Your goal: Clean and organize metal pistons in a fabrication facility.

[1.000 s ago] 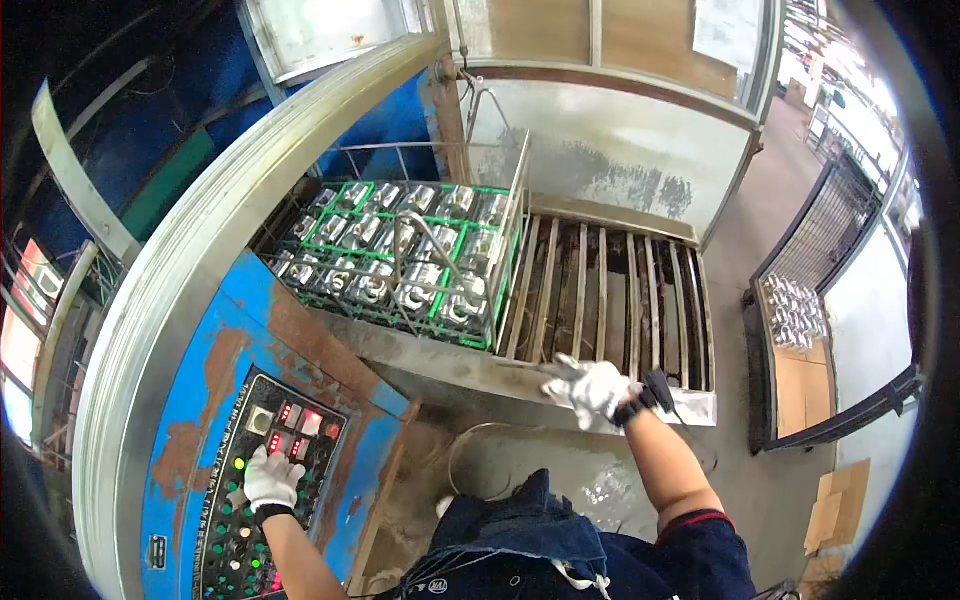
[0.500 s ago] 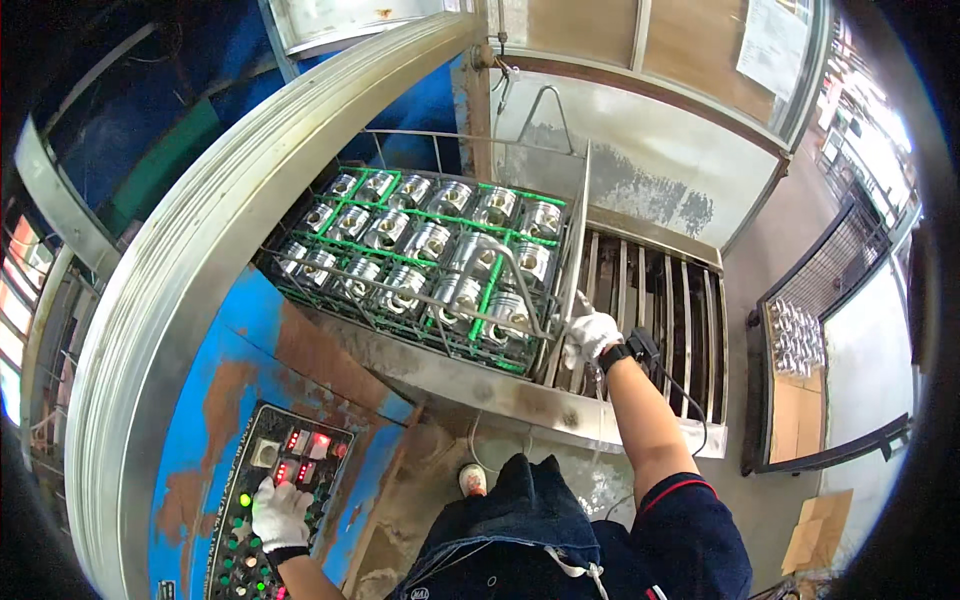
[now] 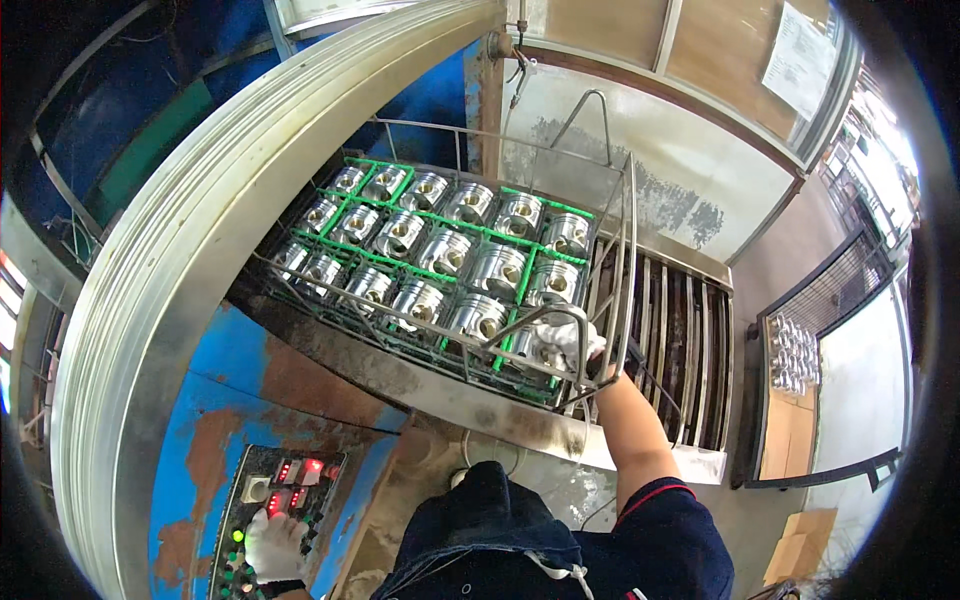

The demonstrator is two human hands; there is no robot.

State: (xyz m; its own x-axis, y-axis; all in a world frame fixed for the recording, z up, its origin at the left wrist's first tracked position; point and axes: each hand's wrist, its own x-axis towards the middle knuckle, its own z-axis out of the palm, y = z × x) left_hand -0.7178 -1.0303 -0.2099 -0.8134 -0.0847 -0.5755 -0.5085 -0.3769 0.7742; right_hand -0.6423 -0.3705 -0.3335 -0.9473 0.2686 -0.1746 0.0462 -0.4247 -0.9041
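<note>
The gloved left hand [image 3: 272,545] lies flat on a dark control panel [image 3: 285,500], fingers spread over its lit red buttons, gripping nothing. Up and to the right of it sits a wire basket [image 3: 440,345] packed with shiny metal pistons [image 3: 495,270] in a green grid. The gloved right hand [image 3: 567,342] is curled tight around the basket's near handle [image 3: 545,315], with slatted rails [image 3: 675,340] just beyond it.

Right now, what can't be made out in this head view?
- Right hand at the wire basket handle: whether the gloved fingers close round it, too small.
- Left hand on the control panel: which button it presses, hidden under the glove.
- Pistons: lower parts hidden by the green divider grid.
</note>
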